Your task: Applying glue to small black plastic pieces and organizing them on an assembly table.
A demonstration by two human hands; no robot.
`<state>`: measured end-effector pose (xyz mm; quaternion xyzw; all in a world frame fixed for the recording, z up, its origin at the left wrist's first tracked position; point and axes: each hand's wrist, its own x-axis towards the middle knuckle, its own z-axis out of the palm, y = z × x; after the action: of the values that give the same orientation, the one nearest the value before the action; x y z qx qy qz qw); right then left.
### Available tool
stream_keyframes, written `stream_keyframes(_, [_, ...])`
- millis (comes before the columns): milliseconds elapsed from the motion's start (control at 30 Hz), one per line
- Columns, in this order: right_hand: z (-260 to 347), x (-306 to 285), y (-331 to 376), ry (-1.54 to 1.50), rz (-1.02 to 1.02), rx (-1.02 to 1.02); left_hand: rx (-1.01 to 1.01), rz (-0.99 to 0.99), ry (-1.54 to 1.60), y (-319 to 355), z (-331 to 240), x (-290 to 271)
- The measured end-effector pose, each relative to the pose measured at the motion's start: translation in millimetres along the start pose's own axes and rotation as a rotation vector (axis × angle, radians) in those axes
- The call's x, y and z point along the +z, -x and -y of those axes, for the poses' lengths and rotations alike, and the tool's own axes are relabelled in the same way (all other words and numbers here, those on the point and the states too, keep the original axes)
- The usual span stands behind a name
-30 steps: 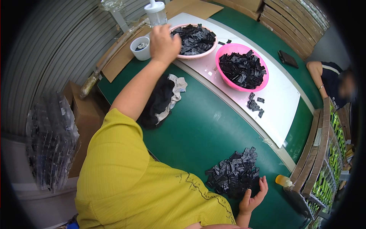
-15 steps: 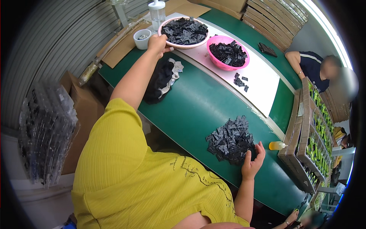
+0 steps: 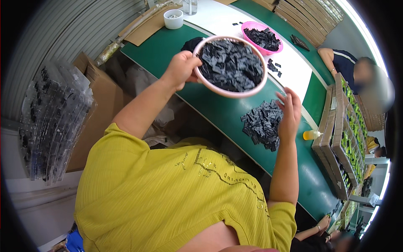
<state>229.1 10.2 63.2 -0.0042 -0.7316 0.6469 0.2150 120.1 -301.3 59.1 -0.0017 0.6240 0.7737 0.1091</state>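
Observation:
My left hand [image 3: 182, 69] grips the rim of a pale pink plastic basket [image 3: 235, 95], which hangs above the green table, tilted a little toward me. Small flat black pieces [image 3: 231, 65] fill the basket. My right hand [image 3: 290, 112], empty with its fingers apart, is raised beside a loose heap of the same black pieces [image 3: 261, 124] on the table. A gap separates that hand from the basket's right side. Behind the basket stands a bright pink bowl [image 3: 275, 51] of black pieces on a white board, with a few loose pieces next to it.
A white cup [image 3: 173, 21] and a clear bottle stand at the far left of the green table [image 3: 302, 168]. Dark cloth [image 3: 192, 43] lies behind the basket. To the right are a yellow bottle [image 3: 311, 135] and stacked trays of green pieces [image 3: 348, 138]. A co-worker sits beyond them.
My left hand has lifted the basket off the white board and brought it toward me and to the right. My right hand has risen from the heap's near edge.

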Motion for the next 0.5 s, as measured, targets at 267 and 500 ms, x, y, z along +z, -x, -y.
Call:
stream_keyframes(267, [-13, 26, 4, -0.004, 0.160, 0.586, -0.017, -0.034, -0.012, 58, 45, 22])
stream_keyframes(500, [-10, 11, -48, 0.005, 0.172, 0.356, 0.240, -0.121, -0.239, 4, 32, 51])
